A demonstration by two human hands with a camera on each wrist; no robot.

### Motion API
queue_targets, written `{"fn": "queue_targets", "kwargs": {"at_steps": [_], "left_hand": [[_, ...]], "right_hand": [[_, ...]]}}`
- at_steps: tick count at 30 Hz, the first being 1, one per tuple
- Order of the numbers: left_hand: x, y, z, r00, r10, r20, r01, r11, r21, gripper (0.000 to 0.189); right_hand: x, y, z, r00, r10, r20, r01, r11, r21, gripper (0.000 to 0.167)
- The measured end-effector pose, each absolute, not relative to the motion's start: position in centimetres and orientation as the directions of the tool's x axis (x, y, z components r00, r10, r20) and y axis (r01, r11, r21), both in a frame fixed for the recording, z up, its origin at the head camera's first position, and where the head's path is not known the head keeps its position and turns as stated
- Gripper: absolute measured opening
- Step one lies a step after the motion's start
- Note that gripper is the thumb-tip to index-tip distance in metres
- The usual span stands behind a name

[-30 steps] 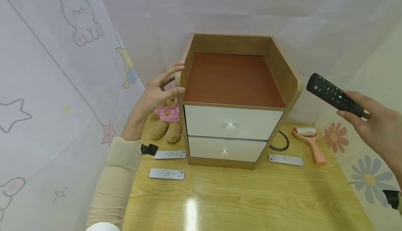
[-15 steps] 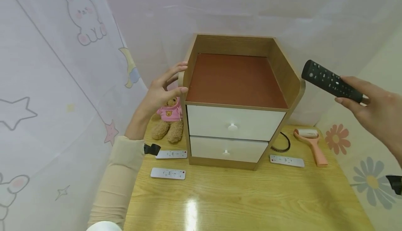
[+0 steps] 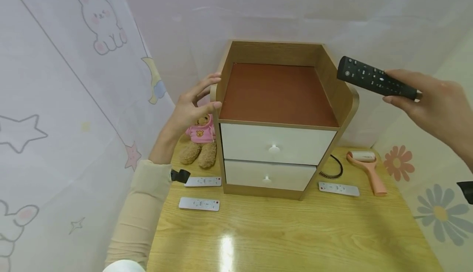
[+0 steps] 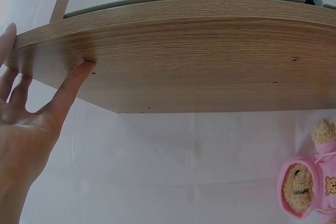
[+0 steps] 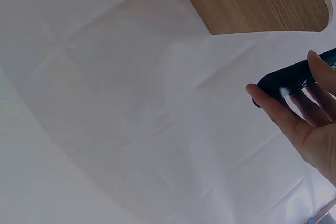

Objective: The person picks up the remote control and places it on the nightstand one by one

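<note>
My right hand (image 3: 439,105) pinches a black remote control (image 3: 373,77) between thumb and fingers. The remote is in the air at the cabinet's upper right, overlapping the right side panel in the head view. In the right wrist view, its dark end (image 5: 286,80) pokes out between the fingers. My left hand (image 3: 188,109) is spread against the upper left panel of a small wooden cabinet (image 3: 278,124). In the left wrist view, one straight finger (image 4: 71,85) touches the panel's outer face. The cabinet has a brown top shelf (image 3: 278,93) and two white drawers (image 3: 255,140), both pushed in.
A teddy bear (image 3: 201,134) in a pink hoodie sits left of the cabinet. Two white remotes (image 3: 199,204) lie on the front left of the table (image 3: 288,231). To the right are another white remote (image 3: 338,188), an orange lint roller (image 3: 371,173) and a black coil (image 3: 332,175).
My right hand has brought the black remote leftward and up, closer to the cabinet's right panel. The left hand keeps its place on the left panel; the view has shifted slightly.
</note>
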State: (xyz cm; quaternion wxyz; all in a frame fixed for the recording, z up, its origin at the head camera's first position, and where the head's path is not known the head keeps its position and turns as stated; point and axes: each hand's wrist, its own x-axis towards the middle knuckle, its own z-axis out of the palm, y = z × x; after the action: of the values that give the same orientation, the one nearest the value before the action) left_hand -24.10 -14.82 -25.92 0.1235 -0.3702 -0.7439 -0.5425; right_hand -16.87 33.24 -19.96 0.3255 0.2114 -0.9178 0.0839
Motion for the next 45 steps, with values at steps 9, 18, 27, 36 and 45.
{"fn": "queue_targets", "kwargs": {"at_steps": [9, 18, 27, 36, 45], "left_hand": [[-24.2, -15.0, -26.1, -0.714, 0.408, 0.569, 0.666, 0.146, 0.731, 0.057], [-24.3, -14.9, -26.1, -0.696, 0.416, 0.586, 0.681, 0.122, 0.722, 0.058], [-24.3, -15.0, -26.1, -0.694, 0.408, 0.594, 0.686, 0.122, 0.718, 0.057], [-24.3, -14.8, -26.1, -0.706, 0.418, 0.572, 0.668, 0.124, 0.733, 0.056], [-24.1, -14.8, -26.0, -0.703, 0.410, 0.581, 0.675, 0.128, 0.726, 0.055]], "right_hand": [[-18.5, 31.9, -18.1, -0.667, -0.429, 0.609, -0.523, 0.852, 0.028, 0.064], [-19.4, 30.3, -16.7, -0.705, -0.463, 0.536, -0.522, 0.852, 0.050, 0.062], [-20.6, 27.8, -15.2, -0.706, -0.512, 0.489, -0.547, 0.833, 0.083, 0.058], [-21.6, 25.4, -14.2, -0.806, -0.482, 0.344, -0.500, 0.865, 0.041, 0.054], [-23.4, 22.5, -13.8, -0.775, -0.578, 0.256, -0.583, 0.810, 0.066, 0.053]]}}
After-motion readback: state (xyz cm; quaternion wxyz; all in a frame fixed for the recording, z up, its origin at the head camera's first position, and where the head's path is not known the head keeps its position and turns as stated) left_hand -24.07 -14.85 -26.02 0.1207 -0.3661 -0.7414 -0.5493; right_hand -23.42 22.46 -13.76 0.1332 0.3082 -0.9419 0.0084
